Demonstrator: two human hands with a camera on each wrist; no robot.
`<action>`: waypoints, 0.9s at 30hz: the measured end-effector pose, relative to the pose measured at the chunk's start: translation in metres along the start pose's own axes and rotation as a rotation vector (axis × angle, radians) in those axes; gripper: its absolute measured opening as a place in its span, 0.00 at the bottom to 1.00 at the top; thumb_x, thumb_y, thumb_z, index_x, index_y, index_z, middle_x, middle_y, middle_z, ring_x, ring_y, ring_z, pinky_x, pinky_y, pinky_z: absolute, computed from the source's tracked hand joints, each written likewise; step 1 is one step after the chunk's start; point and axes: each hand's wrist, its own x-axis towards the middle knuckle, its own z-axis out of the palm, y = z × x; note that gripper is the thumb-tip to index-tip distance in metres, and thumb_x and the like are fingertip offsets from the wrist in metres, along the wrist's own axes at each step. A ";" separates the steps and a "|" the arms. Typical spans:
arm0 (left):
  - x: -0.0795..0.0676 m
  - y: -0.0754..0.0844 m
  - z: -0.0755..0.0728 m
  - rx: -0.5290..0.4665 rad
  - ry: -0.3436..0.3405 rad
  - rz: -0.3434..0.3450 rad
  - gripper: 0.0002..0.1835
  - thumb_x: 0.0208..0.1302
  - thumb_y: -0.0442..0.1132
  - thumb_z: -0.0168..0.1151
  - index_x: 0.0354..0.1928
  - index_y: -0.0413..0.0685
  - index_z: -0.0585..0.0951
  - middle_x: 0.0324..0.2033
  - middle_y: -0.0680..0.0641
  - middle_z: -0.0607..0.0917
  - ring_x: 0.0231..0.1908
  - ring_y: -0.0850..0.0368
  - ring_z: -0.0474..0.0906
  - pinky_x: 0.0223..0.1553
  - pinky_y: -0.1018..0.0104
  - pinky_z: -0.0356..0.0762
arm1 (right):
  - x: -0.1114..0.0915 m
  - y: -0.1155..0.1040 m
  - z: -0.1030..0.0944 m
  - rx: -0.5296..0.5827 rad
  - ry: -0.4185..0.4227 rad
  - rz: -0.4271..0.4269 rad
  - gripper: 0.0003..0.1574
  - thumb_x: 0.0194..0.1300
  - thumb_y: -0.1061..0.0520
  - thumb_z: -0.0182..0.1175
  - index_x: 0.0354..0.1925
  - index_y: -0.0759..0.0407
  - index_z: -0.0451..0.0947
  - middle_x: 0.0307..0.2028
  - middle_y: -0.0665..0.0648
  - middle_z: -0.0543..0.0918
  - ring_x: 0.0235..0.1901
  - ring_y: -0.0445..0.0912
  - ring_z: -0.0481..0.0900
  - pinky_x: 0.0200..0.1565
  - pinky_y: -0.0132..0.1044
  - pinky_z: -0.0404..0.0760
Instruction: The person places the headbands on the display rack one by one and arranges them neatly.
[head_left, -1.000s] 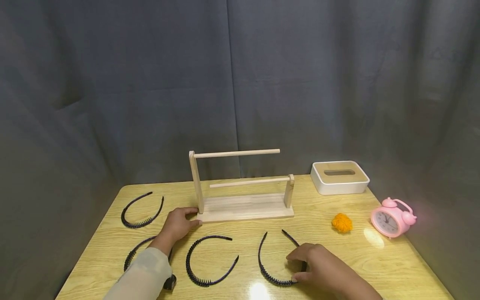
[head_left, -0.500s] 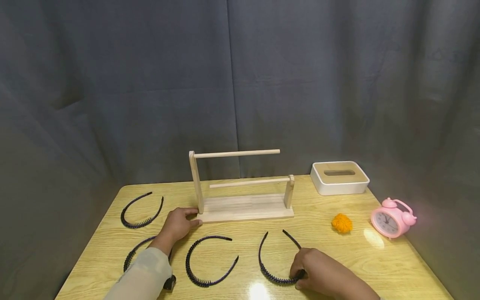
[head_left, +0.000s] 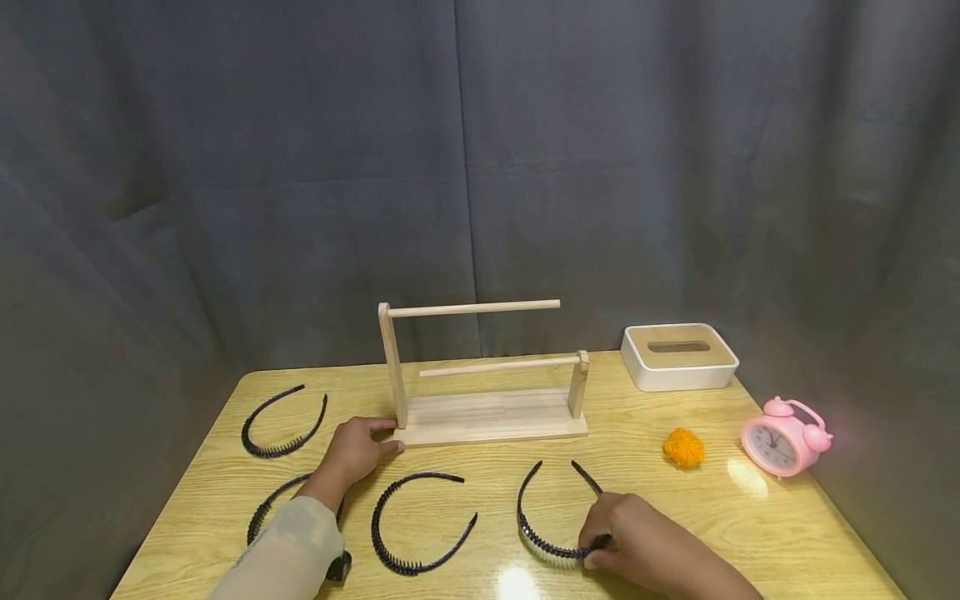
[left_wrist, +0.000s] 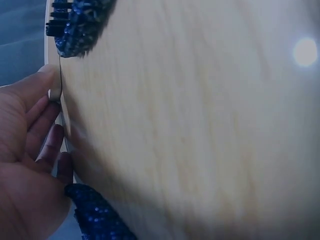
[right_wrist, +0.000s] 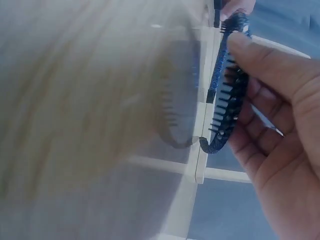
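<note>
My right hand [head_left: 637, 542] pinches a dark toothed headband [head_left: 551, 550] at its right side; in the right wrist view the thumb and fingers press on the headband [right_wrist: 231, 107] from both sides. Its toothed front is tipped up, with a faint reflection on the table below. My left hand [head_left: 356, 450] grips the left end of a pale wooden stand [head_left: 487, 414], thumb at the front corner and fingers behind. The stand has two rods, a high one from the left post and a low one from the right post.
Another headband [head_left: 377, 533] lies in front of the stand, and one [head_left: 255, 442] at far left. A third headband [head_left: 258, 512] is partly hidden by my left forearm. To the right are an orange yarn ball [head_left: 684, 447], a pink alarm clock [head_left: 780, 440] and a white tissue box [head_left: 678, 367].
My right hand has gone from loose fingers around the headband's side to pinching it. The headband has tilted and shifted slightly right. My left hand stays on the stand.
</note>
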 end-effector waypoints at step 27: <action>0.000 0.000 -0.002 0.000 -0.004 0.016 0.21 0.70 0.43 0.77 0.63 0.52 0.90 0.70 0.39 0.84 0.75 0.28 0.71 0.75 0.30 0.71 | -0.001 -0.013 -0.080 0.719 0.704 0.242 0.09 0.78 0.66 0.65 0.42 0.59 0.91 0.33 0.45 0.88 0.35 0.35 0.82 0.38 0.27 0.84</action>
